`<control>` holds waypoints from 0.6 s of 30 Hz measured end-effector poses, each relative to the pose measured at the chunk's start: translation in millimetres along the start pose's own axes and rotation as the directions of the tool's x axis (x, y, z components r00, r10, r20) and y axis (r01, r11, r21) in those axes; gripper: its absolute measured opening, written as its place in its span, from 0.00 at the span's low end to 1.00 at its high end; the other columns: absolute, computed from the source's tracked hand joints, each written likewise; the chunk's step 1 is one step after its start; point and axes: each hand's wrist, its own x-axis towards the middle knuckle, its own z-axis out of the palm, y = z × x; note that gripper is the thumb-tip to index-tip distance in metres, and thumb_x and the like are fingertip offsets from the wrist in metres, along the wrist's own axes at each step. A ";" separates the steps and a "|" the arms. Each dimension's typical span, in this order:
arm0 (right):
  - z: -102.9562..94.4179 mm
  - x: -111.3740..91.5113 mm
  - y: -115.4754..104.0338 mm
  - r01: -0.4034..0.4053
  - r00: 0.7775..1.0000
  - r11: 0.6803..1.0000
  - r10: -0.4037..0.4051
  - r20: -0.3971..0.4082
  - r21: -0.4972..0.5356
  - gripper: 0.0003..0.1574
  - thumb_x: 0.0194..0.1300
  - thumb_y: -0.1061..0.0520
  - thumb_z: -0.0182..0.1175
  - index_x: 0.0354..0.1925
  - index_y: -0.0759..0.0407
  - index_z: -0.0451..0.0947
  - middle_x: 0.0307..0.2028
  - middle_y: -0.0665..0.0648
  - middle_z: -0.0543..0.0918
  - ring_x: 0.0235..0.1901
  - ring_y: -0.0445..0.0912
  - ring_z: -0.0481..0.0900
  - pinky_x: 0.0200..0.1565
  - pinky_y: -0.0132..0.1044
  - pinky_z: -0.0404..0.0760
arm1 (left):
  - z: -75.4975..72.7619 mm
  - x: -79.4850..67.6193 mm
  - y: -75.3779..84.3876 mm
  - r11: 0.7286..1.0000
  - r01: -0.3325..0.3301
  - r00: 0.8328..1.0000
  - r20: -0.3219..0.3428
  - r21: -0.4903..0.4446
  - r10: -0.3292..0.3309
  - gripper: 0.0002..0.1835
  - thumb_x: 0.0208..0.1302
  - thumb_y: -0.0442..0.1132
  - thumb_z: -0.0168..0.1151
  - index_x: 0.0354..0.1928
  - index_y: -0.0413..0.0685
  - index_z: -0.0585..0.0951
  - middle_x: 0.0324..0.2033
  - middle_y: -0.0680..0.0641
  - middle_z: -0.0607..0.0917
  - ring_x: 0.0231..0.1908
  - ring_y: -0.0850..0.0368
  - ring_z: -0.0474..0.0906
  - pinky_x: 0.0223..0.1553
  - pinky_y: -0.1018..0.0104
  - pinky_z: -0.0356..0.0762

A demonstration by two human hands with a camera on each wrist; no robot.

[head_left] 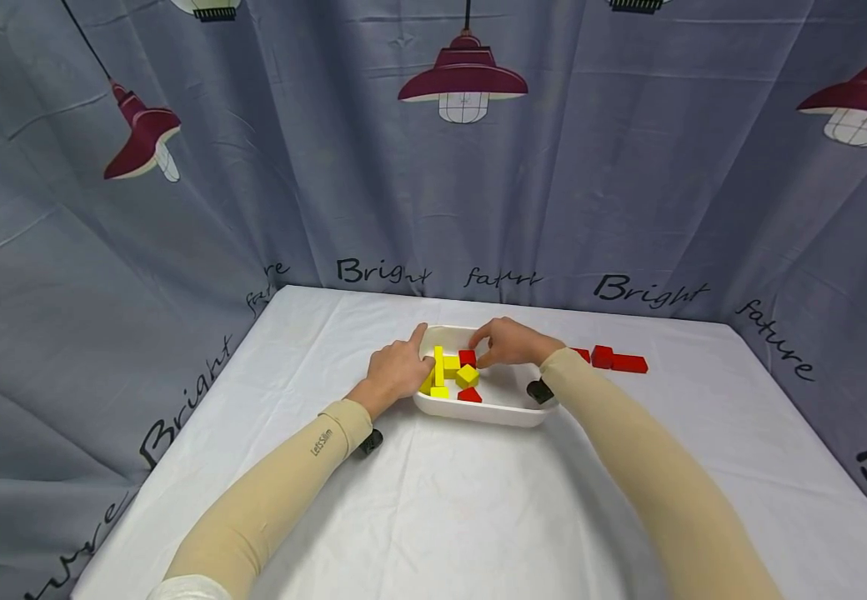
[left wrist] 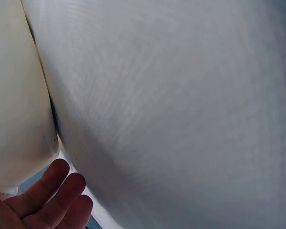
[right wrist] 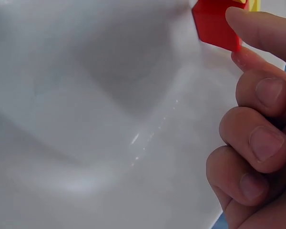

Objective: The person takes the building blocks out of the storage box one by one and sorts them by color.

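A white tray stands on the table with several yellow blocks and red ones in its left half. My left hand holds the tray's left side, thumb over the rim and index finger stretched along it. In the left wrist view, some fingers of that hand show beside a pale curved surface. Inside the tray, my right hand pinches a red block between thumb and index finger; its other fingers are curled. Another red block lies by the tray's near wall.
More red blocks lie on the white tablecloth right of the tray, partly behind my right forearm. A blue-grey curtain with printed lamps hangs behind the table and along its sides. Dark wrist devices sit under both wrists.
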 end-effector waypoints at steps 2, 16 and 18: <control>1.3 0.6 0.1 -0.004 1.000 1.000 0.004 -0.004 -0.006 0.21 0.61 0.52 0.70 0.54 0.47 0.85 0.48 0.51 0.86 0.47 0.51 0.76 0.46 0.40 0.80 | -0.5 0.1 0.1 1.000 -0.001 1.000 0.004 0.000 0.001 0.36 0.72 0.54 0.46 0.79 0.58 0.53 0.48 0.41 0.86 0.34 0.50 0.80 0.39 0.53 0.80; 3.4 0.0 -2.6 0.015 1.000 0.999 -0.016 -0.020 -0.038 0.18 0.63 0.52 0.68 0.52 0.50 0.86 0.40 0.52 0.84 0.41 0.50 0.74 0.41 0.38 0.75 | -0.7 0.1 0.0 1.000 0.004 1.000 0.008 -0.001 -0.004 0.36 0.72 0.54 0.46 0.79 0.58 0.53 0.46 0.41 0.86 0.33 0.49 0.79 0.38 0.53 0.79; 1.9 -1.5 -3.2 0.023 0.999 0.999 -0.024 -0.022 -0.049 0.18 0.63 0.52 0.68 0.51 0.51 0.86 0.39 0.53 0.84 0.41 0.50 0.74 0.41 0.38 0.74 | -0.6 -0.2 -0.1 1.000 0.004 1.000 0.007 -0.002 -0.004 0.36 0.72 0.54 0.46 0.79 0.58 0.53 0.46 0.41 0.86 0.33 0.49 0.79 0.38 0.53 0.79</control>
